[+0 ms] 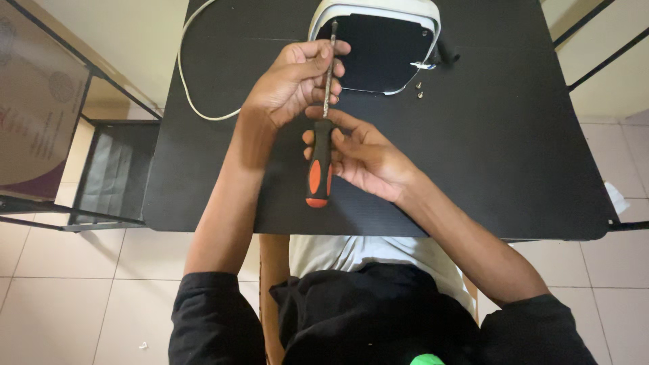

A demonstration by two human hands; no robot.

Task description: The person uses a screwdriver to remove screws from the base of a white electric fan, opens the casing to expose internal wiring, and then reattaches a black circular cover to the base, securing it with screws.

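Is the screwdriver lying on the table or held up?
Held up: right hand grips the screwdriver handle, left hand pinches its shaft.

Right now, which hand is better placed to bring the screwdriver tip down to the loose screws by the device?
Right hand, probably: it grips the screwdriver handle, and the screws lie on its side. Left hand only pinches the shaft.

Screwdriver [319,165] handle black-orange; table [514,149] black; device [378,47] white-rimmed, black panel; cable [186,88] white.

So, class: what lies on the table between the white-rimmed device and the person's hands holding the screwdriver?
In the head view, only bare black table separates the device from the hands; two small screws lie off to the side.
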